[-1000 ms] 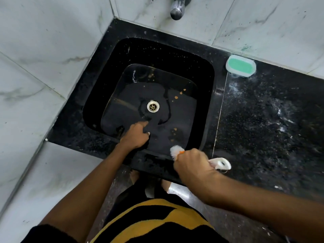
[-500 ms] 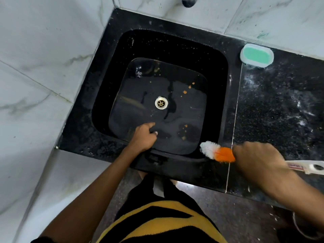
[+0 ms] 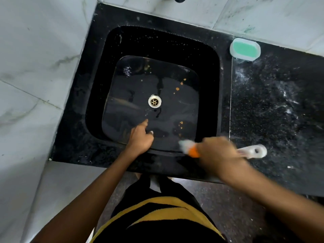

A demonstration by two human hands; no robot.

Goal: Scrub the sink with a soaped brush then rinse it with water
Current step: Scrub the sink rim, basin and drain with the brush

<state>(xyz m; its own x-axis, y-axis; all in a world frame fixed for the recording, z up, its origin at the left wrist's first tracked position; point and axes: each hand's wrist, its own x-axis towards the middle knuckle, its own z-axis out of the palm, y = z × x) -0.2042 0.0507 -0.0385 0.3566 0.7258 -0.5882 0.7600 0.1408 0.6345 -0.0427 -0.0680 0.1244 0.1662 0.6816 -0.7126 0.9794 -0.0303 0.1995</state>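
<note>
Brush [image 3: 190,149] swings back from the counter [image 3: 273,109] to the sink's [image 3: 98,95] five-o'clock rim, right hand [image 3: 217,152] clamped on it, left hand [image 3: 141,137] loosely curled, empty — scrubbing continues.

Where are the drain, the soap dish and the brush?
drain [image 3: 154,101]: head view, centre of its metal strainer.
soap dish [image 3: 245,48]: head view, on the green soap inside.
brush [image 3: 194,152]: head view, orange neck behind the bristles.
</note>
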